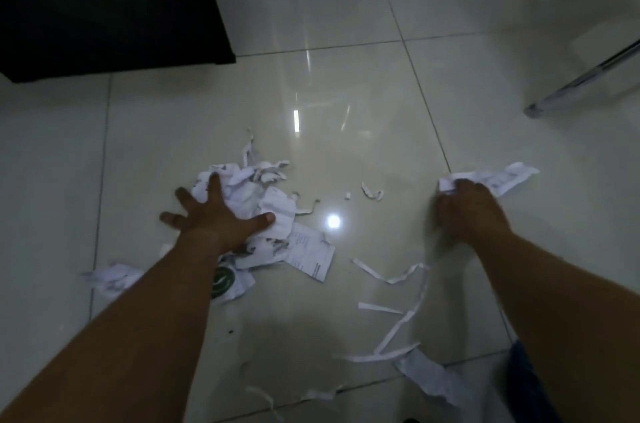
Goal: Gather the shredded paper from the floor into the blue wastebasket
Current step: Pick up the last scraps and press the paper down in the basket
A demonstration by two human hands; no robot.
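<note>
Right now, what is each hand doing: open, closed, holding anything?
Left hand: open, fingers spread, pressing flat on the shredded paper pile.
Right hand: closed on a crumpled paper piece, though motion blur softens it.

Both forearms cut off by bottom edge. Right hand [467,211] motion-blurred; finger positions not discernible, grip on paper scrap [498,180] not confirmed. Part of shredded paper pile [263,211] covered by left hand [214,215] and forearm. Print on sheets too small to be read. Dark furniture [104,0] cropped at top and left edges. Chair legs [581,80] cropped at top and right edges. Blue fabric [526,384] cut off at bottom edge, unidentifiable.
</note>
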